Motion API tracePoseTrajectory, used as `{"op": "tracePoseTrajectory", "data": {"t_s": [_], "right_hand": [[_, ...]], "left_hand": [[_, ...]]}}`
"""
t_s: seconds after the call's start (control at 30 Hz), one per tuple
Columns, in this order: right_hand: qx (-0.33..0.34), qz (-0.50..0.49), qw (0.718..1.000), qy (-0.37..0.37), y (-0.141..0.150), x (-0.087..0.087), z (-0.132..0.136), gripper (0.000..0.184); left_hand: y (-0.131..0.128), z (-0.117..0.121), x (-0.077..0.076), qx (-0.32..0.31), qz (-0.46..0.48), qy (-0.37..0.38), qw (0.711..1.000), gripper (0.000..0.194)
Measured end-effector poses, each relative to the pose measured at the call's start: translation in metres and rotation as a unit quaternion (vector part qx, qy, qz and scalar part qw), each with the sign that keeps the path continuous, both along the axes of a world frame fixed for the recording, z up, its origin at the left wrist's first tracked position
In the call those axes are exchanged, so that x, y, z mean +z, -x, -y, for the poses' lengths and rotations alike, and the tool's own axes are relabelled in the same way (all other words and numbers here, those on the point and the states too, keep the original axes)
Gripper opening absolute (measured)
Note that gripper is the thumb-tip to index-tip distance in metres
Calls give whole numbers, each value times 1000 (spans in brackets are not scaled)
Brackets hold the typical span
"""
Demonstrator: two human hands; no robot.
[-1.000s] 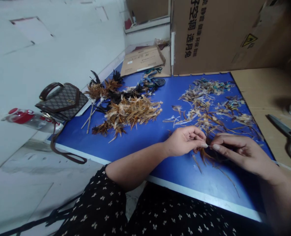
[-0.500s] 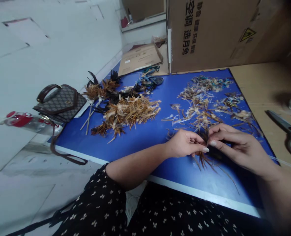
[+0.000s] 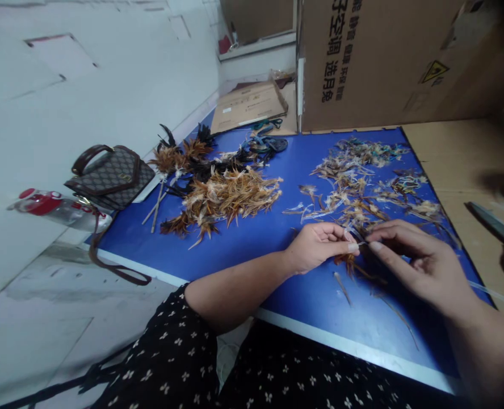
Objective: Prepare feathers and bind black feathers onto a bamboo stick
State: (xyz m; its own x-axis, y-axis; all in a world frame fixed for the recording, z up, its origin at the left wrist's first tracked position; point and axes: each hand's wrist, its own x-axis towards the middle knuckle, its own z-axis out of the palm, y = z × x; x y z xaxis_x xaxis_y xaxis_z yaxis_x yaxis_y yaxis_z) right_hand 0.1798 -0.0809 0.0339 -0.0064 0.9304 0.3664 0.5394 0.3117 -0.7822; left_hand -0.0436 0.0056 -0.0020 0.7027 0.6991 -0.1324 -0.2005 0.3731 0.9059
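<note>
My left hand (image 3: 320,245) is closed in a pinch on a small bunch of brown feathers (image 3: 349,264), whose tips hang below its fingers. A thin pale strand (image 3: 361,243) spans the small gap between the fingertips of both hands; whether it is thread or a quill I cannot tell. My right hand (image 3: 420,264) pinches the strand's other end between thumb and forefinger, its palm turned inward. Just beyond both hands lies a scattered heap of feather scraps (image 3: 341,182). A loose feather (image 3: 343,288) rests on the blue tabletop (image 3: 243,270) below them.
A pile of golden-brown feathers (image 3: 230,196) lies left of centre, with black feathers (image 3: 218,165) behind it. Scissors (image 3: 496,227) sit at right on cardboard. A handbag (image 3: 113,176) and a bottle (image 3: 56,205) are at left. A large carton (image 3: 383,62) stands behind.
The hands came together around the feathers, then parted slightly, so the pale strand shows between the fingertips again. The view shifted a little; the piles stayed put.
</note>
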Motion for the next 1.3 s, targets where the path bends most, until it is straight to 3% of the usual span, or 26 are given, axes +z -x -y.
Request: {"op": "tracePoseTrajectory", "data": {"t_s": [0.37, 0.53, 0.73, 0.93, 1.13, 1.3], "right_hand": [[45, 22, 998, 42, 5, -11, 2, 26], [80, 19, 995, 49, 12, -8, 3, 27], [25, -17, 1000, 9, 19, -4, 1, 27], [43, -121, 985, 113, 25, -12, 1, 37], [49, -155, 979, 122, 29, -12, 0, 40], [19, -151, 984, 95, 31, -15, 2, 34]], "left_hand": [[-1, 0, -3, 7, 15, -7, 1000, 59], [-2, 0, -6, 14, 24, -2, 1000, 59], [-2, 0, -8, 32, 52, -17, 998, 55], [-2, 3, -6, 19, 65, -34, 997, 53], [0, 3, -1, 29, 74, -60, 995, 57], [-1, 2, -5, 46, 75, -92, 992, 56]]}}
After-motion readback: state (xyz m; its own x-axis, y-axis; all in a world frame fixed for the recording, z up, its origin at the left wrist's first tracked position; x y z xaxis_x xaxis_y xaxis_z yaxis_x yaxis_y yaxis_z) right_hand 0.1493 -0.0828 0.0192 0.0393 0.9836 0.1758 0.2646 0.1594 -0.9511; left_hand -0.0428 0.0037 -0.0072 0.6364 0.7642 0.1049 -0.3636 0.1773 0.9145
